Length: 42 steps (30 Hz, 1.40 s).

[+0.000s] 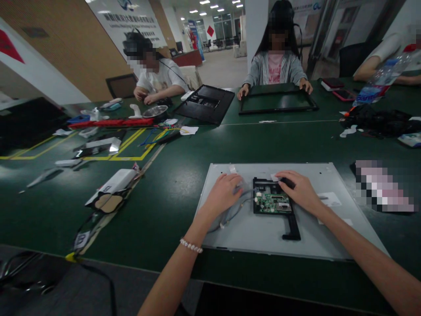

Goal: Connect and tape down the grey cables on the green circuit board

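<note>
A pale flat metal panel [243, 239] lies on the green table in front of me. On it rests a black plastic frame [294, 226] holding a green circuit board [271, 202]. My left hand [225, 193] is closed at the board's left side, around grey cables [235, 213] that run down over the panel. My right hand [297, 188] pinches at the frame's upper right corner; a dark piece shows under its fingers, too small to name. White connectors sit at the board's left edge.
A blurred-out phone-like object [383, 186] lies right of the panel. A white box-like item [115, 186] with cables is at left. Across the table, a person holds a black rectangular frame [279, 110]; a black casing [207, 105] lies beside it.
</note>
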Motion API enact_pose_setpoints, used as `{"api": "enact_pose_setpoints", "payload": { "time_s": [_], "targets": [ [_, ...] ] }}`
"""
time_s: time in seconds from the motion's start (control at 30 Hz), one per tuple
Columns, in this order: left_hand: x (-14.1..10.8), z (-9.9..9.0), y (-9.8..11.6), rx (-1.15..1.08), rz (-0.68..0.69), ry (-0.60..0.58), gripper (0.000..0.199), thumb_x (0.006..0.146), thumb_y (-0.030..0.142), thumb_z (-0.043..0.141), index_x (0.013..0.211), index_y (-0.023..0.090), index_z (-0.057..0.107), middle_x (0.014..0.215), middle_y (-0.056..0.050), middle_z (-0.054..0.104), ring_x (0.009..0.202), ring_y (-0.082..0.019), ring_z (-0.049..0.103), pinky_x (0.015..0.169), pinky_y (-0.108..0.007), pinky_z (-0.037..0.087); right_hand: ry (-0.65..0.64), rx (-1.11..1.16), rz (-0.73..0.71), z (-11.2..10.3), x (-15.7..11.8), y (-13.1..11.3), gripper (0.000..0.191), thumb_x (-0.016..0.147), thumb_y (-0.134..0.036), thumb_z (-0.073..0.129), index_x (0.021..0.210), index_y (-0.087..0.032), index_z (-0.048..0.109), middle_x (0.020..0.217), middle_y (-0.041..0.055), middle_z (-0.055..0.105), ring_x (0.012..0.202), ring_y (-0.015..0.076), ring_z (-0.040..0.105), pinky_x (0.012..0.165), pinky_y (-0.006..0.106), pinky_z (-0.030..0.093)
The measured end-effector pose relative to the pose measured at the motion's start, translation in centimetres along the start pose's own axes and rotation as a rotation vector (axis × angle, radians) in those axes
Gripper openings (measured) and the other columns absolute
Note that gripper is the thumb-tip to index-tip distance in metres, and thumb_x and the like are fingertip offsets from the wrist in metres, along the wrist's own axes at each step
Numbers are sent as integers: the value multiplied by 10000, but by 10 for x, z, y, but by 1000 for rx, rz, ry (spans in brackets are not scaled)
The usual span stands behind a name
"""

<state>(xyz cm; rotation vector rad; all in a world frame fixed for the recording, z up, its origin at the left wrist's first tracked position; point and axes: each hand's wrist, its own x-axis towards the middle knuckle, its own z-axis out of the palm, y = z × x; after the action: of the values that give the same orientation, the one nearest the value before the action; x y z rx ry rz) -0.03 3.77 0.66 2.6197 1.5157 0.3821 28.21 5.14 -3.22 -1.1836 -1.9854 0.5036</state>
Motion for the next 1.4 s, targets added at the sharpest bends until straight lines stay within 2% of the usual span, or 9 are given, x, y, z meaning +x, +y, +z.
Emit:
{"api": "enact_pose_setpoints", "payload": {
  "time_s": [0.13, 0.3, 0.4, 0.57, 0.73, 0.9, 1.1, 1.2, 1.4],
  "targets": [
    [1, 5, 0, -27, -10, -24, 173, 911, 197, 488, 1027, 186, 616, 1053, -86, 693, 1003, -220, 633, 931, -387, 455, 17, 7, 7, 2, -1, 3, 235, 858, -212, 527, 1035, -217, 681, 1074, 78, 696, 1012, 234, 639, 915, 426, 484],
    [3, 3, 1, 15, -72, -42, 232, 942, 181, 401, 932, 167, 632, 877, -93, 688, 834, -213, 644, 773, -349, 474, 45, 12, 60, 2, 0, 2, 238, 864, -222, 513, 1030, -207, 683, 1052, 79, 706, 981, 231, 650, 887, 411, 498],
    [2, -2, 5, 64, -81, -29, 251, 949, 196, 392, 912, 160, 637, 845, -91, 683, 804, -208, 636, 758, -344, 464, 76, -9, 55, 1, 1, 0, 250, 870, -225, 505, 1044, -197, 682, 1070, 92, 704, 1008, 237, 644, 907, 413, 491],
    [-8, -20, 23, 111, 0, -16, 249, 950, 184, 386, 948, 145, 632, 838, -79, 680, 808, -196, 634, 752, -326, 469, 131, -20, 7, -7, 0, -12, 273, 877, -221, 499, 1094, -218, 665, 1114, 84, 697, 1060, 233, 632, 961, 432, 470],
    [-30, -28, 51, 134, 79, -15, 229, 913, 122, 411, 903, 154, 638, 822, -82, 680, 787, -219, 633, 752, -371, 485, -37, -13, -128, -6, -7, -58, 358, 870, -182, 503, 1206, -252, 606, 1198, 72, 655, 1128, 230, 596, 989, 459, 463],
    [-47, -15, 74, 119, 82, 98, 169, 885, 86, 473, 895, 146, 630, 942, -95, 692, 880, -230, 638, 830, -396, 500, -204, -55, -222, 17, -18, -97, 513, 809, -102, 513, 1305, -235, 534, 1243, 90, 627, 1169, 235, 570, 1021, 471, 449],
    [-65, -1, 82, 121, -21, 187, 163, 865, 50, 512, 938, 138, 627, 929, -92, 689, 879, -232, 643, 803, -394, 521, -242, 40, -145, 40, -23, -108, 646, 779, -78, 495, 1402, -229, 419, 1211, 83, 662, 1061, 212, 639, 934, 399, 514],
    [-73, 3, 81, 94, -31, 236, 164, 880, 58, 511, 949, 152, 626, 978, -91, 689, 909, -229, 645, 817, -394, 524, -269, 14, -132, 44, -24, -111, 670, 800, -86, 482, 1444, -231, 369, 1152, 90, 686, 1015, 228, 657, 889, 408, 532],
    [-76, 5, 77, -21, -72, 292, 142, 916, 120, 500, 919, 176, 630, 922, -67, 686, 864, -212, 645, 798, -384, 540, -245, -48, -131, 45, -27, -109, 618, 845, -115, 471, 1445, -227, 377, 1033, 85, 715, 935, 239, 676, 845, 421, 544]
  ]
}}
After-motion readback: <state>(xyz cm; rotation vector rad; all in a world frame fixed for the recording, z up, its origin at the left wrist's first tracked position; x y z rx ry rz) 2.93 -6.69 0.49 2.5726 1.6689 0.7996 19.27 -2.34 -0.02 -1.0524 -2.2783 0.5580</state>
